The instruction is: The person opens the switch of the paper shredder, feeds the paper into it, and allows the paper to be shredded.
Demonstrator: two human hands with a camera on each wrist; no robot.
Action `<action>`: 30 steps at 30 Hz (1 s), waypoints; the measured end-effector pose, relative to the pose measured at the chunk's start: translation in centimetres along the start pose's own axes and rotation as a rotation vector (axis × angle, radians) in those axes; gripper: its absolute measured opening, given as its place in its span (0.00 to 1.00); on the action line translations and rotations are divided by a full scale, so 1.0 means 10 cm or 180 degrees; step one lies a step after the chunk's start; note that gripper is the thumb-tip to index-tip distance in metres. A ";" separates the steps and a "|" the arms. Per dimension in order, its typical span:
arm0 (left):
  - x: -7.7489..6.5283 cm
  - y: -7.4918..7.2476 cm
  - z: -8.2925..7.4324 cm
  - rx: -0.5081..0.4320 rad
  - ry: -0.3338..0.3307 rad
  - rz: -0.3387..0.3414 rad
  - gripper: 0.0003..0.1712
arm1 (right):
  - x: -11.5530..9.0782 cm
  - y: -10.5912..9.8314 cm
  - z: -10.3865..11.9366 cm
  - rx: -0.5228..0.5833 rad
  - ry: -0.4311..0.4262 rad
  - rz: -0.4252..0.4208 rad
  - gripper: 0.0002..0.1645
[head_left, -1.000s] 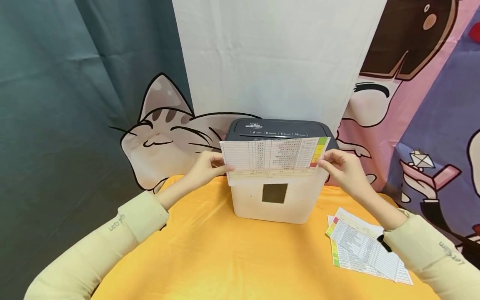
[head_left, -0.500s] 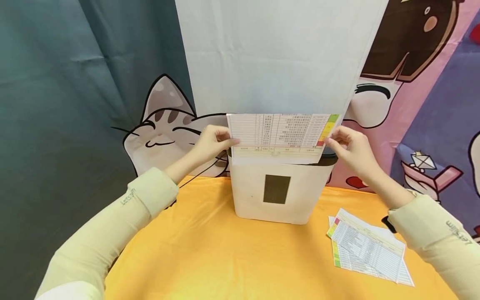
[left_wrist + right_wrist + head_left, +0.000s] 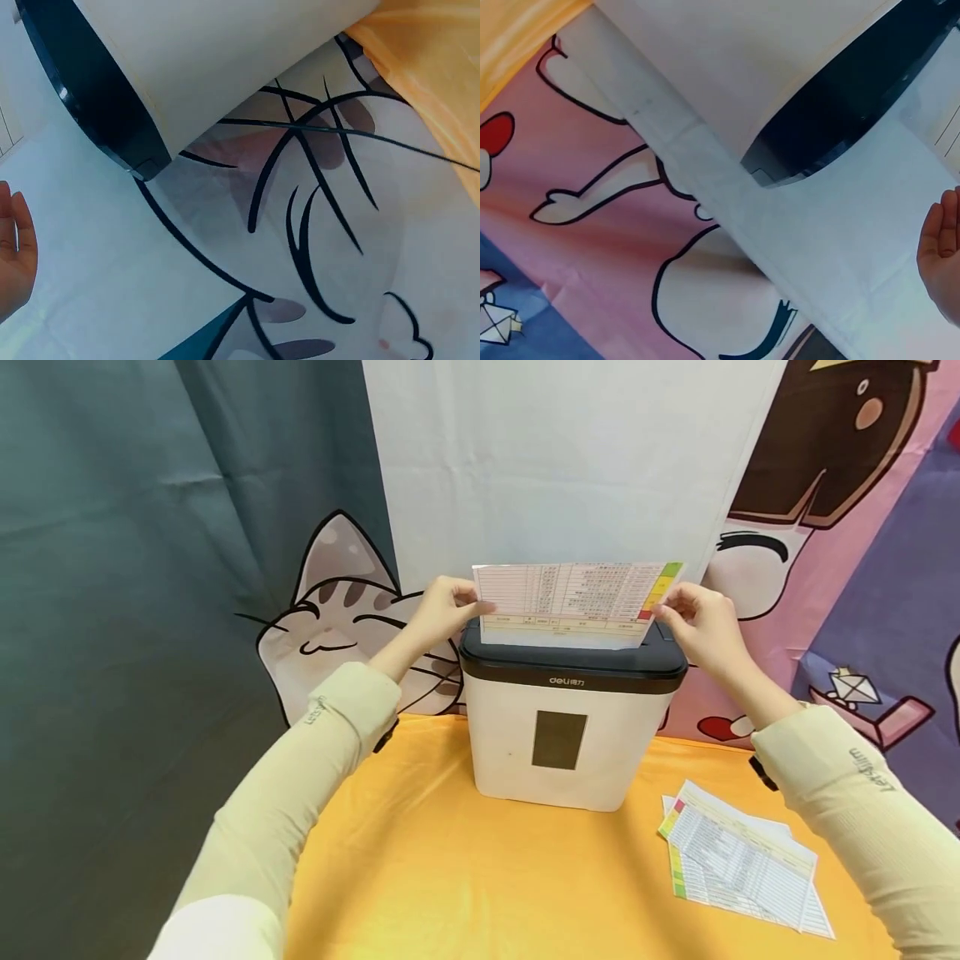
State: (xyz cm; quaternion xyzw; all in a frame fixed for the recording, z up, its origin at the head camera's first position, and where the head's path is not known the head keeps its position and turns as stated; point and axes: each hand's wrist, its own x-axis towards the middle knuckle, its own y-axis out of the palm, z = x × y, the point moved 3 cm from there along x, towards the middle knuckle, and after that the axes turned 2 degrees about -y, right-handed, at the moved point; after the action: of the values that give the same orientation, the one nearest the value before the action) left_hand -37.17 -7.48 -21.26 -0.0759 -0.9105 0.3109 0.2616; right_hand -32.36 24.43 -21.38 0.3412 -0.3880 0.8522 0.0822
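Note:
A printed sheet of paper (image 3: pixel 570 597) with a green, yellow and red strip along its right side stands upright over the dark top of a paper shredder (image 3: pixel 498 735). My left hand (image 3: pixel 446 610) pinches its left edge between thumb and fingers. At the right edge, my right hand (image 3: pixel 701 618) pinches it the same way. The sheet's lower edge overlaps the shredder's top in the head view, where the slot is hidden behind it. Both wrist views catch only part of a hand, with the shredder's dark lid (image 3: pixel 90 90) above.
Several similar printed sheets (image 3: pixel 738 860) lie overlapping on the yellow tablecloth (image 3: pixel 465 877), right of the shredder. A patterned cloth backdrop (image 3: pixel 562 460) hangs close behind. A thin dark cord (image 3: pixel 390 139) runs beside the shredder in the left wrist view.
Both hands have raised the sheet from in front of the shredder to above its top. The shredder's front lettering and lid edge now show below the paper.

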 end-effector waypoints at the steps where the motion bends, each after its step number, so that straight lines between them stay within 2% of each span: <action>1: 0.03 0.02 0.01 0.0009 -0.0001 -0.0024 0.20 | 0.01 0.00 -0.02 0.0001 0.0011 -0.0038 0.08; 3: 0.08 0.06 0.03 0.0055 -0.0021 -0.0078 0.19 | 0.03 0.01 -0.05 0.0003 0.0055 -0.0119 0.08; 7: 0.17 0.14 0.04 0.0106 -0.0093 -0.0194 0.11 | 0.08 0.04 -0.10 0.0035 0.0134 -0.0247 0.08; 12: 0.24 0.22 0.04 0.0104 -0.0084 -0.0290 0.11 | 0.12 0.08 -0.17 0.0016 0.0172 -0.0340 0.07; 23: 0.24 0.33 0.10 0.0165 -0.0165 -0.0383 0.11 | 0.09 0.16 -0.24 -0.0022 0.0253 -0.0305 0.07; 30: 0.21 0.38 0.16 0.0255 -0.0268 -0.0362 0.11 | 0.05 0.20 -0.27 -0.0017 0.0316 -0.0169 0.09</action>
State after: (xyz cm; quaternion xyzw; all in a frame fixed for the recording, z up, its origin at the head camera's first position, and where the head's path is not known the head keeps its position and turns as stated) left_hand -39.94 -4.72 -23.72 -0.0004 -0.9104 0.3346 0.2431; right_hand -34.93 24.88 -23.54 0.3085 -0.3765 0.8646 0.1248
